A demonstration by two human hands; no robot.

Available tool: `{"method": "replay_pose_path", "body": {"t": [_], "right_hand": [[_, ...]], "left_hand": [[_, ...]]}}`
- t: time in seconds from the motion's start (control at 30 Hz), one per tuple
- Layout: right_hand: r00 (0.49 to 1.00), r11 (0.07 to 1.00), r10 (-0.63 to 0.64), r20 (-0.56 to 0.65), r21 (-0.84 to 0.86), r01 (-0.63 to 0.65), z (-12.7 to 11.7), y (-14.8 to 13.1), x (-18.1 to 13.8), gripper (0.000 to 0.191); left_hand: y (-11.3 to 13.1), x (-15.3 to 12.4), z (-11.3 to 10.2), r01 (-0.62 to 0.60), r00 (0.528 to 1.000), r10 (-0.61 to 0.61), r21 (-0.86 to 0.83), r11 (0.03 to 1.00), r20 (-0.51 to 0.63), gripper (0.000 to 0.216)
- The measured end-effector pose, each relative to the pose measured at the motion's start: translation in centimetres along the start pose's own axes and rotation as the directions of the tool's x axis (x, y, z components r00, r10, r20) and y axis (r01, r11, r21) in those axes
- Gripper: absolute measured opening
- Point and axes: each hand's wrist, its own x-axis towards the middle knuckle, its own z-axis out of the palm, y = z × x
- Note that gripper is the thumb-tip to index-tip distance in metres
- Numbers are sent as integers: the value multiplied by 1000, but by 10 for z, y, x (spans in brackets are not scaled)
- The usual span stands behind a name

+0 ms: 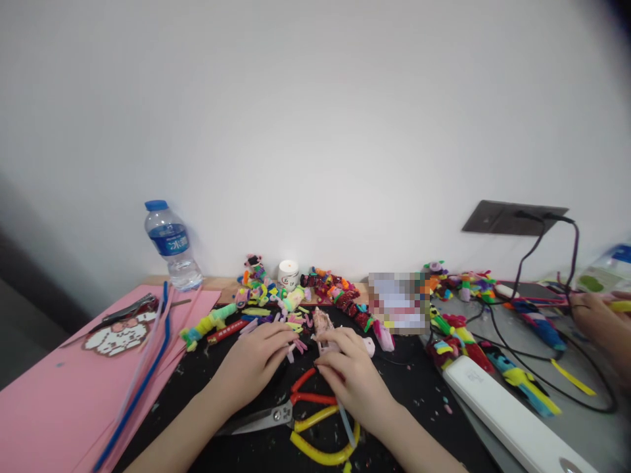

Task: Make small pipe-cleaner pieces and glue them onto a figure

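Observation:
My left hand (261, 358) is closed, its fingertips pinching a small pink pipe-cleaner piece (299, 345) above the black mat (207, 394). Curled over a pale pink tool is my right hand (352, 368); the tool looks like a hot glue gun (368, 346), mostly hidden by the fingers. A translucent stick (346, 424) shows below that hand. Right under both hands lie scissors (282, 414) with red and yellow handles, blades pointing left. Loose pipe-cleaner bits (256, 312) are scattered just beyond my left hand.
Pink sheets (54, 387) at left carry a blue pipe cleaner (142, 387) and another cutting tool (131, 307). A water bottle (172, 246) stands behind. Pipe-cleaner figures (340, 295) line the wall. At right are a white power bank-like bar (513, 414), black cables (522, 355) and another person's hand (599, 322).

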Motion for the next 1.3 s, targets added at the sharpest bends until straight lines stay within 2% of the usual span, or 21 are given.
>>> {"method": "replay_pose_path", "body": {"t": [0.07,0.23,0.33,0.43,0.63,0.77,0.97,1.3], "right_hand": [[999,1000,23,-40,10,-23,-1,1,0,12],[995,999,29,-98,21,-27,-3,2,1,13],[993,999,33,-110,25,-30,-3,2,1,13],[993,999,33,-116,33,-29,-2,3,1,13],[990,998,51,-132,44,-46,-3,4,0,13],[994,997,43,-96,63,-37,-3,2,-1,12],[998,999,-32,53,15,31,5,-5,-3,14],[995,995,-49,86,-83,56,10,-7,-2,17]], "left_hand": [[2,0,3,0,999,-1,15,1000,47,28],[4,1,7,114,989,-115,7,993,97,26],[5,2,5,165,979,-155,-69,984,129,28],[8,3,4,164,976,-130,-199,966,176,29],[11,4,2,154,987,-131,-304,940,95,23],[10,2,5,134,990,-106,-350,927,98,23],[8,2,8,125,988,-86,-346,930,125,25],[9,1,3,176,981,-129,-374,911,147,29]]}}
